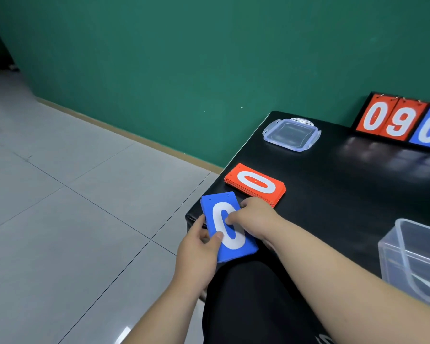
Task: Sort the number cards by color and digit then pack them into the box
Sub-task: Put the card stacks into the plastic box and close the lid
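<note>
A stack of blue number cards (236, 249) with a white 0 on top sits at the near left corner of the black table (345, 184). My left hand (199, 247) grips the stack's left edge, thumb on top. My right hand (253, 217) holds its right side, thumb on the 0. Just behind lies a stack of red cards (255, 186), also showing a 0. The clear plastic box (415, 259) stands at the right edge, partly cut off.
The box's clear lid (292, 134) lies at the table's far left corner. A flip scoreboard (402, 122) with red and blue digits stands against the green wall. My dark-clothed leg (253, 301) is below the table edge; tiled floor lies to the left.
</note>
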